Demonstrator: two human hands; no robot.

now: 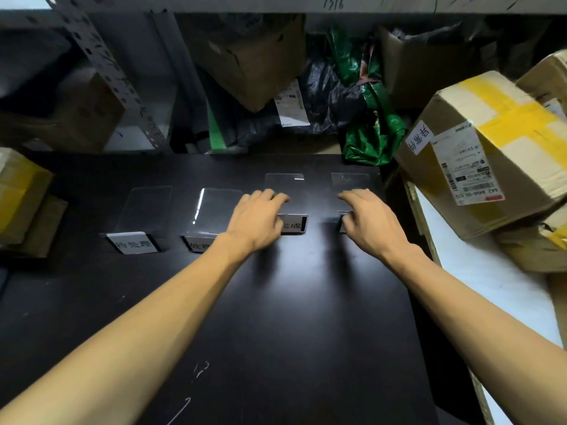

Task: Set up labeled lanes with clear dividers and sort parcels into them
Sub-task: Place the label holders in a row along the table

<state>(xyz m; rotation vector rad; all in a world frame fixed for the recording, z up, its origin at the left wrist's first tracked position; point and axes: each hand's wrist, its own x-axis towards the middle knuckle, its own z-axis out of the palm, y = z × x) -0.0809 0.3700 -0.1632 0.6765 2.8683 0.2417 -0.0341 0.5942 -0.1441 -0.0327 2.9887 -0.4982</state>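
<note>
Several clear plastic dividers with white paper labels at their front stand in a row across the black table (306, 302). The leftmost divider (147, 210) and the second divider (214, 207) stand free. My left hand (257, 220) grips the third divider (283, 182) at its labeled base, fingers curled over the clear panel. My right hand (368, 220) holds the fourth divider (349, 180) the same way and hides most of its label. Parcels lie around the table, none between the dividers.
A large cardboard box with yellow tape (478, 154) leans at the right over a white surface (491, 277). A green bag (374, 136), a black bag (325, 96) and brown boxes (254, 59) fill the shelf behind. Another taped box (18, 191) sits at the left edge.
</note>
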